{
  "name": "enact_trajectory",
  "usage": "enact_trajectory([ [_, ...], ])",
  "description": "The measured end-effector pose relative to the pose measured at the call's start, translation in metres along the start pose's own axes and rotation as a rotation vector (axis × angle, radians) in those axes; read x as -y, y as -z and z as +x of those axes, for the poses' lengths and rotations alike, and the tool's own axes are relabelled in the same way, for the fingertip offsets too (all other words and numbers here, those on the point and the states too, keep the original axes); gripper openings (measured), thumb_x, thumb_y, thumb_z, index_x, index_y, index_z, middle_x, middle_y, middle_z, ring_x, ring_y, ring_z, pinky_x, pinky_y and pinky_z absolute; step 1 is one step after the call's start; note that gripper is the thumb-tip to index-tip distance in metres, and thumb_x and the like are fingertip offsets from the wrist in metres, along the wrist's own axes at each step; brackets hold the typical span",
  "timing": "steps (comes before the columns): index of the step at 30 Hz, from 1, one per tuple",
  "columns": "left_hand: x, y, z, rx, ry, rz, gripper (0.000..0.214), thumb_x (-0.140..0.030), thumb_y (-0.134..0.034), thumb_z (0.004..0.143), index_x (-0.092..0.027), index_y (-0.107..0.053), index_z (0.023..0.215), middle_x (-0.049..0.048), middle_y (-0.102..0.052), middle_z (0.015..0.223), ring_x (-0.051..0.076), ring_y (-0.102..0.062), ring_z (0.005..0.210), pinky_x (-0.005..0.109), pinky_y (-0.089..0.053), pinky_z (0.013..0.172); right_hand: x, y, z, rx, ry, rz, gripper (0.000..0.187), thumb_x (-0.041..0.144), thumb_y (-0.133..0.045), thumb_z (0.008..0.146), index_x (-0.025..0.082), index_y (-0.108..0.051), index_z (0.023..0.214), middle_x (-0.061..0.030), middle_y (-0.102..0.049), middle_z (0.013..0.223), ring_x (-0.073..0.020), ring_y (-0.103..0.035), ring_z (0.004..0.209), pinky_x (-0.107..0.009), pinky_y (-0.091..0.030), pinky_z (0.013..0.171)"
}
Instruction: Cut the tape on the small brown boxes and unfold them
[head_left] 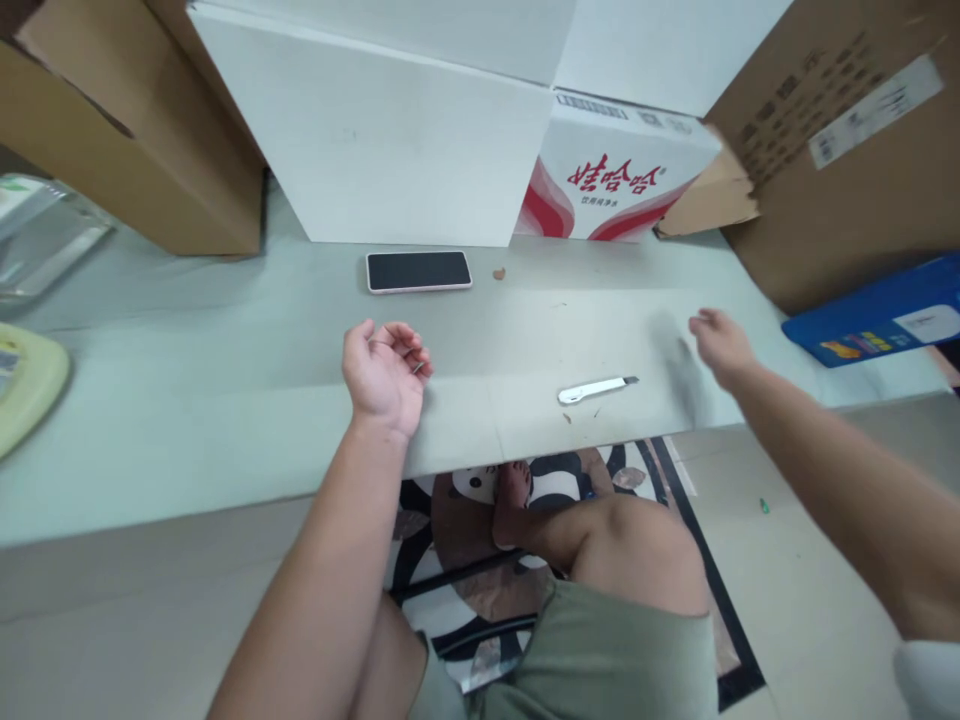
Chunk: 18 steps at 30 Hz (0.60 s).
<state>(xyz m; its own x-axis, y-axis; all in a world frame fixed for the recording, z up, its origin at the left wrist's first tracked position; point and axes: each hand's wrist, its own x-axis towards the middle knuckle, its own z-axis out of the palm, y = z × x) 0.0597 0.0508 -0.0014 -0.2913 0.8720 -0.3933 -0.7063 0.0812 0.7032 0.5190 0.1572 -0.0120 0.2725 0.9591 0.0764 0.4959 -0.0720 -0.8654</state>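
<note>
My left hand (386, 378) hovers over the near middle of the table, palm turned up. Its fingers are loosely curled and the thumb stands apart; a tiny glint shows at one fingertip, too small to name. Beyond it lies a phone (418, 271) with a dark screen and pale pink edge. To the right, a white utility knife (596, 390) rests on the tabletop, its short blade tip pointing right. My right hand (721, 346) is raised farther right, between the knife and a blue box. Motion smears its fingers, so their grip is unclear.
Along the back stand a large white box (405, 140), a red-and-white water carton (607, 185) and brown cardboard boxes (840, 130). The blue box (885, 315) lies at right. A clear plastic container (45, 235) and a pale green item (30, 385) sit at left.
</note>
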Motion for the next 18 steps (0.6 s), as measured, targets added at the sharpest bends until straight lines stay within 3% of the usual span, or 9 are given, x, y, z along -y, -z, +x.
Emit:
enact_trajectory([
  [2, -0.003, 0.001, 0.0, 0.019, -0.003, -0.006, 0.039, -0.055, -0.054, 0.086, -0.021, -0.055, 0.067, 0.0009, -0.055, 0.066, 0.012, -0.05, 0.054, 0.025, -0.042, 0.052, -0.017, -0.025, -0.03, -0.019, -0.027, -0.219, 0.023, 0.03, -0.068, 0.075, 0.023, -0.06, 0.096, -0.0167, -0.07, 0.123, -0.0362, -0.055, 0.138, -0.062, -0.033, 0.124],
  [4, -0.005, 0.002, -0.002, 0.038, 0.003, -0.013, 0.04, -0.056, -0.055, 0.086, -0.021, -0.056, 0.067, 0.001, -0.055, 0.065, 0.012, -0.05, 0.053, 0.025, -0.043, 0.052, -0.026, -0.042, -0.053, -0.027, -0.019, -0.388, 0.036, 0.031, -0.064, 0.079, 0.017, -0.065, 0.111, -0.0219, -0.06, 0.148, -0.0375, -0.042, 0.153, -0.059, -0.021, 0.132],
  [6, -0.007, 0.003, -0.005, 0.044, 0.018, -0.019, 0.04, -0.055, -0.055, 0.088, -0.021, -0.056, 0.066, 0.0012, -0.055, 0.064, 0.012, -0.049, 0.052, 0.024, -0.042, 0.05, -0.027, -0.05, -0.064, -0.027, 0.005, -0.515, 0.048, 0.033, -0.057, 0.084, 0.013, -0.064, 0.127, -0.0226, -0.05, 0.159, -0.0364, -0.037, 0.157, -0.056, -0.019, 0.133],
  [11, -0.012, 0.005, -0.012, 0.028, 0.036, -0.02, 0.041, -0.053, -0.054, 0.091, -0.022, -0.055, 0.065, 0.0015, -0.054, 0.059, 0.013, -0.048, 0.05, 0.024, -0.041, 0.048, -0.018, -0.049, -0.066, -0.023, 0.032, -0.71, 0.056, 0.032, -0.046, 0.09, 0.011, -0.059, 0.14, -0.0228, -0.052, 0.158, -0.0347, -0.046, 0.151, -0.054, -0.03, 0.129],
  [18, -0.02, 0.012, -0.02, 0.027, 0.033, -0.069, 0.042, -0.049, -0.049, 0.095, -0.022, -0.056, 0.064, 0.001, -0.053, 0.055, 0.012, -0.045, 0.047, 0.023, -0.039, 0.045, -0.013, -0.047, -0.07, 0.005, 0.052, -0.766, 0.053, 0.029, -0.042, 0.092, 0.01, -0.056, 0.139, -0.0266, -0.054, 0.153, -0.0339, -0.05, 0.142, -0.05, -0.033, 0.124],
])
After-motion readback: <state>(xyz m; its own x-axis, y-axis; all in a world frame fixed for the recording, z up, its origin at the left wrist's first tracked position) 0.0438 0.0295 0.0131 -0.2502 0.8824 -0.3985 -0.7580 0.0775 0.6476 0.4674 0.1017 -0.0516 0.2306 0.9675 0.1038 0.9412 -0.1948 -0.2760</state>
